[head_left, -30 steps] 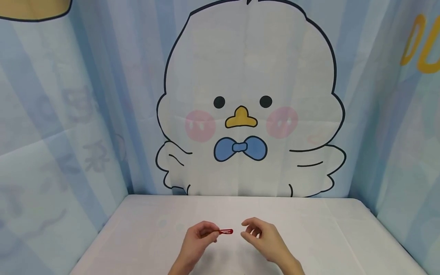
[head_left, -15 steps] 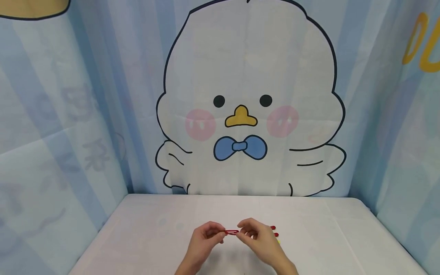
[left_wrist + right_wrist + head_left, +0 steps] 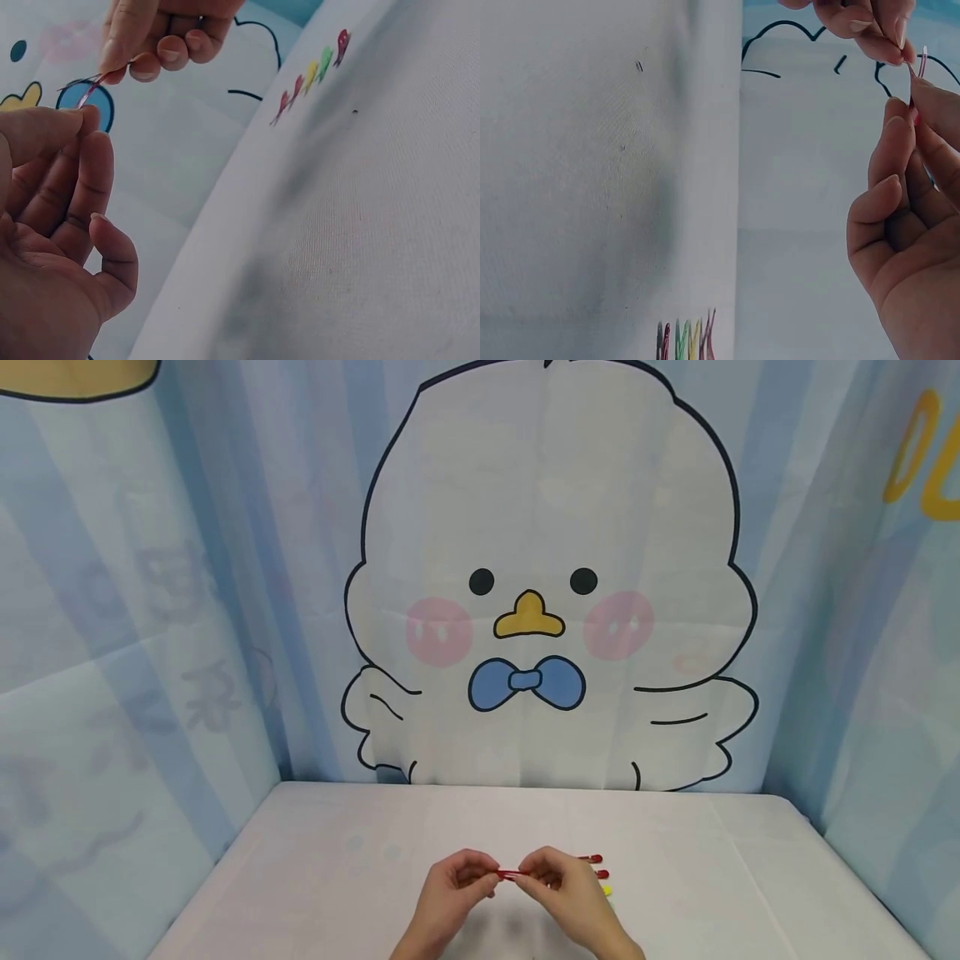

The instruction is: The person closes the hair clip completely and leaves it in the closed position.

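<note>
A red snap hair clip [image 3: 510, 874] is held level just above the table, between both hands. My left hand [image 3: 448, 893] pinches one end between thumb and fingers. The other end is in the pinch of my right hand [image 3: 572, 892]. Seen from the right wrist, the clip [image 3: 913, 90] is mostly covered by fingertips, and a thin strip of it stands apart from the rest. More snap clips in red, yellow [image 3: 310, 76] and green [image 3: 325, 64] lie in a row on the table, partly hidden behind my right hand in the head view.
A white cloth covers the table [image 3: 337, 843]. Behind it hangs a backdrop [image 3: 525, 510] printed with a white bird wearing a blue bow tie. Pale blue striped curtains [image 3: 135, 652] close off both sides.
My right hand has come in from the right and now pinches the clip's free end. My left hand has shifted slightly right with the clip. Clips behind my right hand have come into view.
</note>
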